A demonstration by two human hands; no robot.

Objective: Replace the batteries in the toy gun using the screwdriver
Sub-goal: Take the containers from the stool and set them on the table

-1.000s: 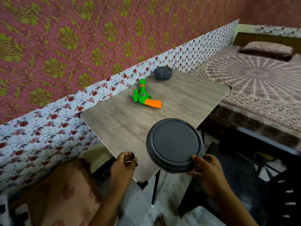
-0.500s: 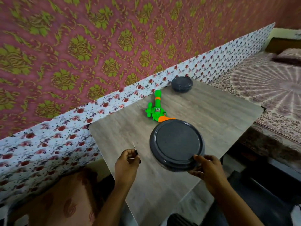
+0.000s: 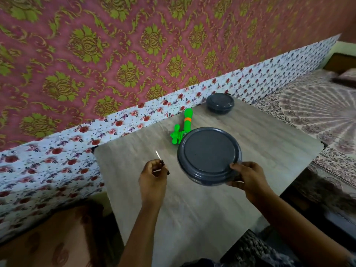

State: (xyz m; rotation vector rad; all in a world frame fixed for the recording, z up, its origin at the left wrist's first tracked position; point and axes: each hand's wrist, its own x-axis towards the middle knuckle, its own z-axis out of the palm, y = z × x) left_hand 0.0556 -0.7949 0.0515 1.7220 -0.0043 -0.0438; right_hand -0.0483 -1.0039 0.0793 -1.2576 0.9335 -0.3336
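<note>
Nearest to me, at the bottom left, I see a brown patterned cushion [image 3: 52, 245] below the desk's near-left edge, and a dark patterned cloth [image 3: 256, 251] at the bottom right beneath my right forearm. Both forearms reach out over the grey wood-grain desk [image 3: 192, 209]. My left hand [image 3: 153, 177] is curled, its fingers pinching a small screwdriver with a dark handle and thin silver shaft [image 3: 159, 158]; the shaft points up and away to the far left above the knuckles. My right hand [image 3: 247, 177] grips the near-right rim of a large round dark-grey plastic container with a flat lid [image 3: 209, 155], thumb on the lid's edge and fingers curled underneath; I cannot tell whether the container touches the desk or is held just above it. Beyond it, partly hidden by its far-left rim, lies the green plastic toy gun with an orange band round its barrel [image 3: 185, 123], barrel pointing away toward the wall; its grip is out of sight behind the container. Farther still, near the desk's far edge, sits a smaller round dark-grey lidded container [image 3: 220, 103]. Behind the desk runs a white floral strip of wall covering [image 3: 119, 122] under pink wallpaper with green-gold motifs [image 3: 134, 45], and to the far right lies a bed with a patterned spread [image 3: 317, 112].
</note>
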